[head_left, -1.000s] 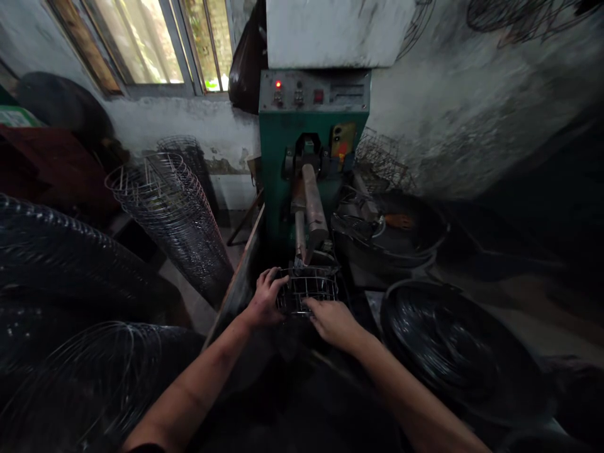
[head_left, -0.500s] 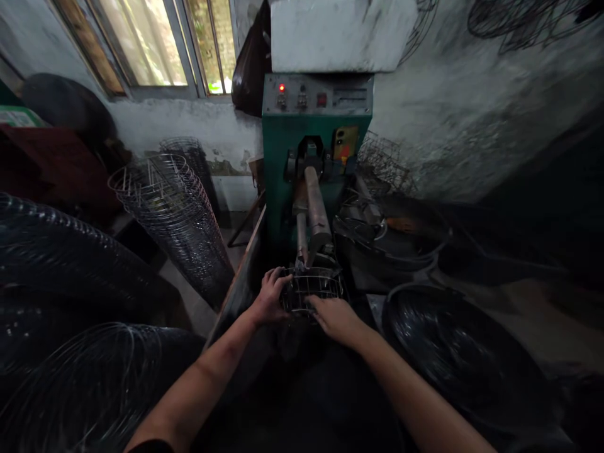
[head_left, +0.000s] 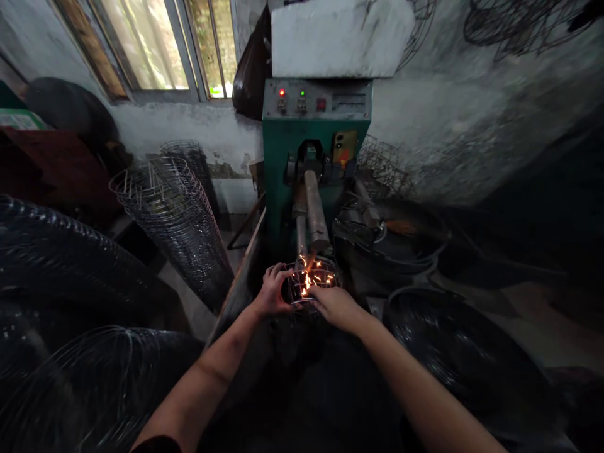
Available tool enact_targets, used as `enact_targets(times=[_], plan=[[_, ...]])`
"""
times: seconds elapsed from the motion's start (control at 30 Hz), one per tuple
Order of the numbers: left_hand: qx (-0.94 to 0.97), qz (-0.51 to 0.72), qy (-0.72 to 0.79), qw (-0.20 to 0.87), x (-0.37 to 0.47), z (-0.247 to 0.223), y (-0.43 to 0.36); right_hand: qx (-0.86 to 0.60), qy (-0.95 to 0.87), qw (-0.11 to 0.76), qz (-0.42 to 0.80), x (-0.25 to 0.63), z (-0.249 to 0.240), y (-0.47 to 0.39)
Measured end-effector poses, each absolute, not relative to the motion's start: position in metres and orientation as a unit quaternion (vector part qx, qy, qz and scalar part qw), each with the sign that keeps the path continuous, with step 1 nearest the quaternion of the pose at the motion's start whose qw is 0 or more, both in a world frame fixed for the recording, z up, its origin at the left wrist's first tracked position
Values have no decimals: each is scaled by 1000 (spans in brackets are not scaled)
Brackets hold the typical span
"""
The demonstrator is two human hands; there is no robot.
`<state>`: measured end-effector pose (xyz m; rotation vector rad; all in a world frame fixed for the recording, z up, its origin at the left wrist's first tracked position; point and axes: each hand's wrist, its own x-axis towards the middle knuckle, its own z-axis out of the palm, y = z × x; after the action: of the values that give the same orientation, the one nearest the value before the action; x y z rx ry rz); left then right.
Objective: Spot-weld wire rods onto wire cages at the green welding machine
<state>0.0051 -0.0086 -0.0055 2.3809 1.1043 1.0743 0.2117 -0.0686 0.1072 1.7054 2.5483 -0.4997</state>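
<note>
Between my hands is a round wire basket (head_left: 325,270), held at the electrode tips of a green spot welding machine (head_left: 278,145). My left hand (head_left: 274,290) grips its left rim, thumb below and fingers above. My right hand (head_left: 336,307) is closed on the near side of the basket, its fingertips partly hidden. Bright orange sparks (head_left: 309,277) spray over the mesh just under the thick upper electrode arm (head_left: 316,214). The thinner lower arm (head_left: 301,234) sits to its left. On the control panel (head_left: 344,104) a red and a green light glow.
A tall stack of wire baskets (head_left: 174,220) stands to the left, with wire coils (head_left: 108,377) nearer me. At the right are a black tub (head_left: 391,248) and a dark round pile of wire (head_left: 453,333). A phone (head_left: 344,148) is on the machine's front.
Sparks have burst out at the electrode tips, and the green panel light has come on. The upper electrode now meets the wire basket. Both hands keep their hold with little movement.
</note>
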Motion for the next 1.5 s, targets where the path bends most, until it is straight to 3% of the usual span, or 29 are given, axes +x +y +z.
enact_targets(times=[0.13, 0.33, 0.53, 0.87, 1.27, 1.5], plan=[[826, 395, 373, 151, 7, -2, -4, 550, 820, -12, -158, 214, 107, -74], [820, 371, 412, 143, 11, 4, 16, 577, 764, -225, -183, 226, 96, -90], [817, 380, 409, 147, 10, 20, 17, 569, 692, -332, -295, 234, 85, -102], [810, 386, 421, 137, 11, 15, 50, 549, 571, -352, -498, 239, 59, -113], [809, 378, 419, 164, 9, 16, 52, 521, 485, -403, -575, 229, 52, -121], [764, 367, 471, 245, -33, -42, 34, 524, 407, -410, -626, 250, 43, -134]])
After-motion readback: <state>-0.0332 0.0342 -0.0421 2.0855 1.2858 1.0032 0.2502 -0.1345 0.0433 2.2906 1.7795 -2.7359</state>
